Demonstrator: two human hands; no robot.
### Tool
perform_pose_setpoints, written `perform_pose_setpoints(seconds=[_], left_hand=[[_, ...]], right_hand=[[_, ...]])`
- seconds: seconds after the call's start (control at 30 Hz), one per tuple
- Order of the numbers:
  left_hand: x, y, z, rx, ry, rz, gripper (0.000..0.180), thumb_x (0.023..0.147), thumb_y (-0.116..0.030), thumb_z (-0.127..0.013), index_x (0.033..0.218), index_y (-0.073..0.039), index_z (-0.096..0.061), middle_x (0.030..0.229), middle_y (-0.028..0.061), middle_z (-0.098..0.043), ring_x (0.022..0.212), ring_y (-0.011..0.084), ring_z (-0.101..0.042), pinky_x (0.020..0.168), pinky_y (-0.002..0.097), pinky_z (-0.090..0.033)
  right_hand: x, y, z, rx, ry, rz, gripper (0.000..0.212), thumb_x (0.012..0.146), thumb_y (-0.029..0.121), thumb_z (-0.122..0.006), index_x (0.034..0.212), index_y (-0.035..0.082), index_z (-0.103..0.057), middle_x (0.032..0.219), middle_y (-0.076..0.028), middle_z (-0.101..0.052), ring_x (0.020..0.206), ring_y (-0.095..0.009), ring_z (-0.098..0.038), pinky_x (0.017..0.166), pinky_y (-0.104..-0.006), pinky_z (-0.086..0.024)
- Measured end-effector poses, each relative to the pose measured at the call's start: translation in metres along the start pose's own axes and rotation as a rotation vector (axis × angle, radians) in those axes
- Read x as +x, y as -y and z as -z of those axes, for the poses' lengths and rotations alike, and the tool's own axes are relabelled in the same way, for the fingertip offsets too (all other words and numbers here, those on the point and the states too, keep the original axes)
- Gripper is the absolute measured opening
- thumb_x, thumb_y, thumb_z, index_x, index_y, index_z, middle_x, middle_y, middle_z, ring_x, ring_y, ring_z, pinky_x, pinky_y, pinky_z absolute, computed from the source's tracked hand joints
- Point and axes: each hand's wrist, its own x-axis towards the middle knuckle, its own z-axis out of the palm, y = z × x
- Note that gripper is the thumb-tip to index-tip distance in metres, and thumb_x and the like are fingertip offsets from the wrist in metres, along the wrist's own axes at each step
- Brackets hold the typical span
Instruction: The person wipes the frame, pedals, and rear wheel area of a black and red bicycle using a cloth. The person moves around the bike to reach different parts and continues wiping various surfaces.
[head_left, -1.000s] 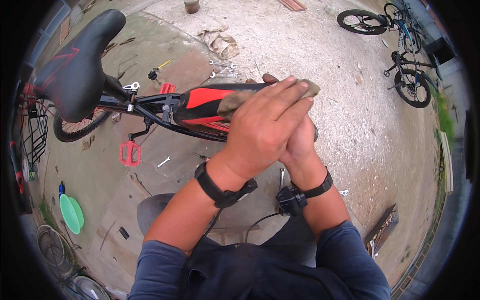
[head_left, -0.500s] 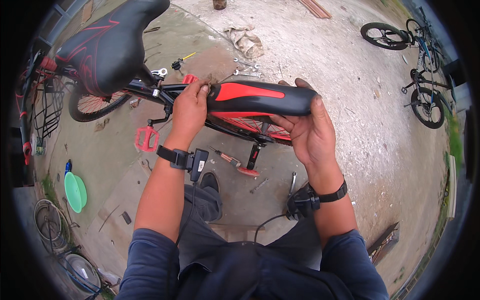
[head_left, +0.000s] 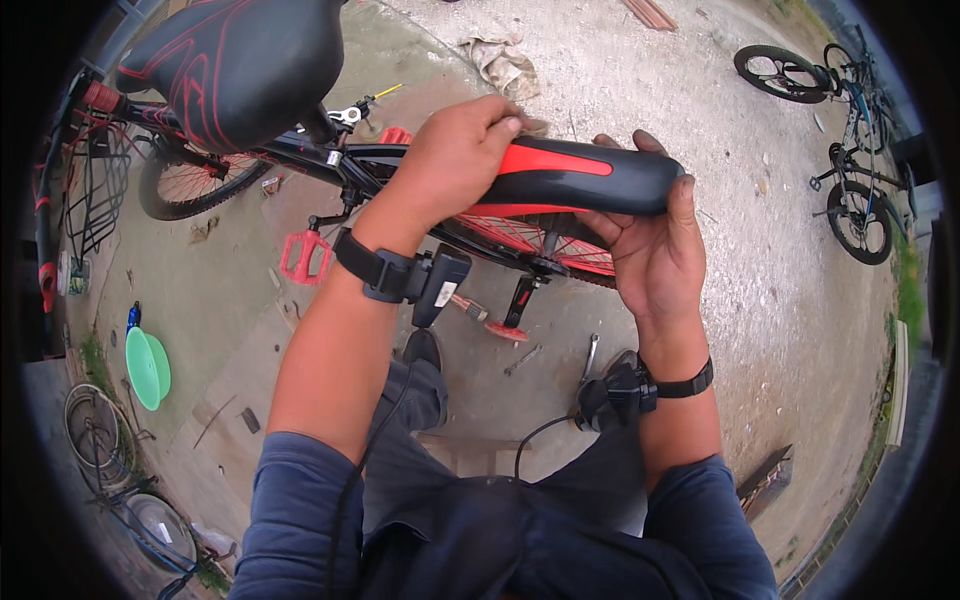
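one black-and-red fender sits over the spoked wheel in the head view. the left hand bunches its fingers at the inner end — what they pinch is hidden — while the right hand wraps the outer end. wheel and saddle are already on; whether the fender is fastened or wants more work, i cannot tell.
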Motion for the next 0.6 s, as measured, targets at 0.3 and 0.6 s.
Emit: perform_pose_setpoints(seconds=[0.3, 0.6], left_hand=[[-0.134, -0.012, -0.057, -0.133, -0.234, 0.019, 0.022, 0.096, -0.006, -0.069, 0.117, -0.002, -0.067, 0.106, 0.0122, -0.071, 0.093, 0.0189, -0.068, 0.081, 0.0313, -0.055], [-0.122, 0.077, 0.007, 0.332, -0.754, 0.160, 0.027, 0.096, -0.013, -0.071, 0.122, -0.003, -0.070, 0.106, 0.0129, -0.066, 0.089, 0.0227, -0.065, 0.077, 0.0364, -0.054]], right_hand=[[0.004, 0.002, 0.008, -0.028, -0.020, -0.014, 0.063, 0.112, 0.049, -0.030, 0.151, 0.001, -0.040, 0.151, -0.029, -0.048, 0.127, -0.036, -0.063, 0.102, -0.0461, -0.058], [-0.001, 0.007, 0.009, -0.166, 0.003, 0.002, 0.064, 0.112, 0.047, -0.029, 0.152, -0.002, -0.037, 0.151, -0.026, -0.049, 0.126, -0.032, -0.063, 0.100, -0.0429, -0.058]])
